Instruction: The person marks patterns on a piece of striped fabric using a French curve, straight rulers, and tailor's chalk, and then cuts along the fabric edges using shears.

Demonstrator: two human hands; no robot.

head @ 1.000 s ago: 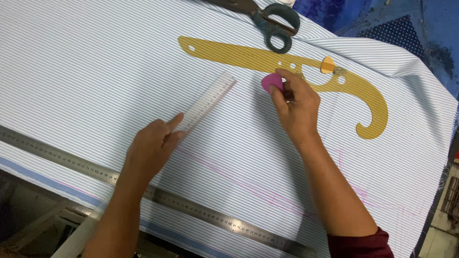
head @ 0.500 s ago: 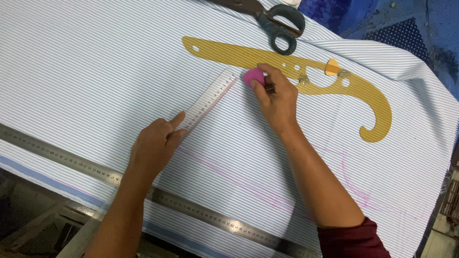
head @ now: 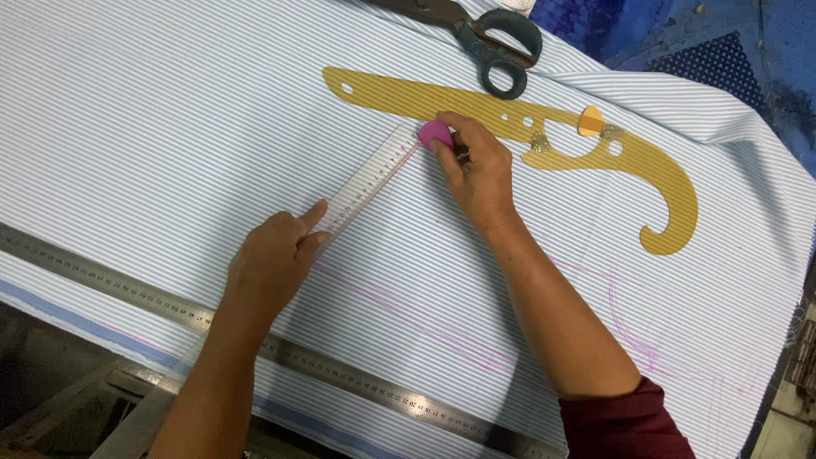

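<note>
- Right hand (head: 480, 174) is pinching pink chalk (head: 434, 134) at the clear ruler's (head: 371, 183) far end.
- Left hand (head: 274, 259), fingers extended, is pressing the ruler onto striped fabric (head: 170, 110).
- Chalk is looking rounded, perhaps worn.

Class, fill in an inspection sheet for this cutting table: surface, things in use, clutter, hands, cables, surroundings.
Surface: striped cloth spread flat, with pink chalk lines drawn on it.
Things in use: clear ruler lying slantwise on the cloth; pink chalk at the ruler's far end.
Clutter: yellow curve template beyond the ruler; scissors at the top edge; long steel ruler along the near edge.
Hands: left hand presses on the clear ruler's near end; right hand pinches the chalk.
Cables: nothing seen.
Surroundings: blue dotted fabric beyond the cloth at upper right; dark space under the table's near edge.
</note>
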